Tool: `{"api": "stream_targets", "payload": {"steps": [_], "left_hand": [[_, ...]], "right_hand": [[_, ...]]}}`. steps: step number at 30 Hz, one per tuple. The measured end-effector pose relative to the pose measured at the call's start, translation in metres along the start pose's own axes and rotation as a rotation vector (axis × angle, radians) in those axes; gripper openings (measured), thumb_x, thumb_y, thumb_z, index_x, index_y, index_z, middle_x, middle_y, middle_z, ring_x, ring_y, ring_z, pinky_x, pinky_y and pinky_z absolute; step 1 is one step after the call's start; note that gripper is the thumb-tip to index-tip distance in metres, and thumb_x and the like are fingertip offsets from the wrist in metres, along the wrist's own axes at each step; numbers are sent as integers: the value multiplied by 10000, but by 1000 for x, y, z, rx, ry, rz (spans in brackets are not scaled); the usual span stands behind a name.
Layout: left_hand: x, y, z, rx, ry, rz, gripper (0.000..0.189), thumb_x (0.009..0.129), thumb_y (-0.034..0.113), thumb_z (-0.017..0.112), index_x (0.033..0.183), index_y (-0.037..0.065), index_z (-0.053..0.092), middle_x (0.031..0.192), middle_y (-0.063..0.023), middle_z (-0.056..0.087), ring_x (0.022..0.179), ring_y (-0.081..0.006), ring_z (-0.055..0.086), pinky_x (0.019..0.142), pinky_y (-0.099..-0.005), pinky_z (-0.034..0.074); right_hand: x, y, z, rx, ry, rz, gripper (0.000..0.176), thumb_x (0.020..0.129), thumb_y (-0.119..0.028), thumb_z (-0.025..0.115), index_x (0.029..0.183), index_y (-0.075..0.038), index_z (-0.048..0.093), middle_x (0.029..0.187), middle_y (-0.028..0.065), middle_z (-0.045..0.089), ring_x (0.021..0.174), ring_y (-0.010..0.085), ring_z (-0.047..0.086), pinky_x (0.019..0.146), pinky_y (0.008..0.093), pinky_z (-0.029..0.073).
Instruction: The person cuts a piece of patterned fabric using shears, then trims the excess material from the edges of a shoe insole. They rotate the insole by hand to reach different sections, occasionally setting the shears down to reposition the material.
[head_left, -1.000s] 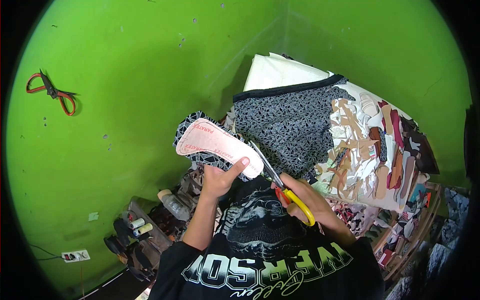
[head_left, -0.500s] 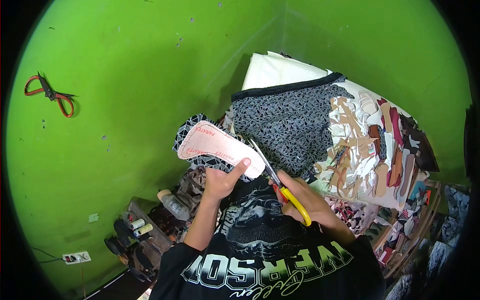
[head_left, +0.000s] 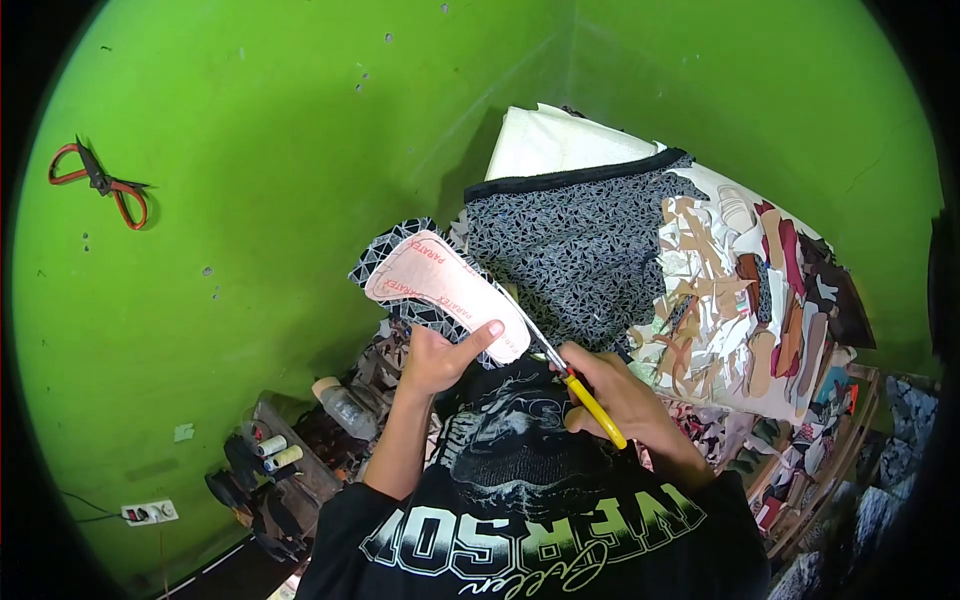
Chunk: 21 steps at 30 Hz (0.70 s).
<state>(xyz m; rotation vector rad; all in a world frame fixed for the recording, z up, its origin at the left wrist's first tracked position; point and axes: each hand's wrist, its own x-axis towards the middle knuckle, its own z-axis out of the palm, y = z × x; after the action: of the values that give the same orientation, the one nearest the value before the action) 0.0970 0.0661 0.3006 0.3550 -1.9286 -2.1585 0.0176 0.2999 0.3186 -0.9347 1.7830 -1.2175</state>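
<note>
In my left hand (head_left: pixel 440 362) is a pale pink insole (head_left: pixel 445 285) printed with red "PARATEX" lettering, lying over a piece of black-and-white geometric fabric (head_left: pixel 385 252). My left thumb presses on the insole's narrow end, while the other fingers are hidden underneath. My right hand (head_left: pixel 625 398) grips scissors (head_left: pixel 598 410) with a yellow handle. Their blades run along the right edge of the insole and fabric, near the narrow end. How far apart the blades are is hard to see.
Dark patterned cloth (head_left: pixel 570 245) covers part of a white-topped surface beyond my hands. Scraps and sole-shaped pieces (head_left: pixel 700 310) are spread at its right. Red-handled snips (head_left: pixel 100 180) hang on the green wall. Thread spools (head_left: pixel 283 457) and a wrapped roll (head_left: pixel 345 405) stand lower left.
The insole and fabric have tilted slightly clockwise in my left hand. The scissors have shifted a little down and right, and their red-toned lower handle shows less.
</note>
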Motion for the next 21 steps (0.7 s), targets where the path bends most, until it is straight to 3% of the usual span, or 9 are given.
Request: {"api": "stream_targets", "payload": {"steps": [5, 8, 11, 17, 21], "left_hand": [[0, -6, -7, -79, -50, -36, 360, 827, 28, 738, 1150, -41, 597, 1058, -97, 672, 976, -170, 626, 907, -324, 481], [1, -4, -11, -138, -70, -166, 471, 785, 8, 755, 1206, -13, 545, 1068, -97, 650, 985, -180, 621, 901, -338, 487], [1, -6, -8, -76, -137, -135, 478, 786, 10, 757, 1216, -12, 547, 1090, -89, 647, 1015, -177, 612, 928, -340, 472], [2, -12, -7, -103, -131, -174, 490, 783, 17, 769, 1222, -9, 551, 1105, -76, 644, 1033, -173, 605, 943, -339, 462], [0, -18, -8, -177, -149, -195, 496, 778, 11, 772, 1221, -13, 550, 1105, -80, 641, 1032, -174, 607, 935, -337, 467]], "right_hand": [[0, 8, -2, -36, -43, 15, 699, 725, -554, 784, 1000, -25, 419, 615, 163, 490, 528, 361, 452, 534, 421, 386], [1, 6, -3, 43, -56, -13, 672, 740, -525, 788, 1010, -28, 425, 608, 155, 492, 526, 339, 466, 536, 412, 390], [6, 10, 2, 110, -9, -78, 657, 753, -520, 780, 1022, -26, 439, 597, 144, 484, 522, 317, 458, 539, 399, 392], [9, 7, 0, 109, -37, 45, 503, 736, -180, 784, 1072, -22, 446, 607, 129, 499, 526, 287, 505, 541, 382, 397], [10, 5, 1, 140, -30, 11, 449, 701, -50, 721, 1068, -20, 465, 606, 125, 488, 523, 259, 496, 533, 367, 393]]}}
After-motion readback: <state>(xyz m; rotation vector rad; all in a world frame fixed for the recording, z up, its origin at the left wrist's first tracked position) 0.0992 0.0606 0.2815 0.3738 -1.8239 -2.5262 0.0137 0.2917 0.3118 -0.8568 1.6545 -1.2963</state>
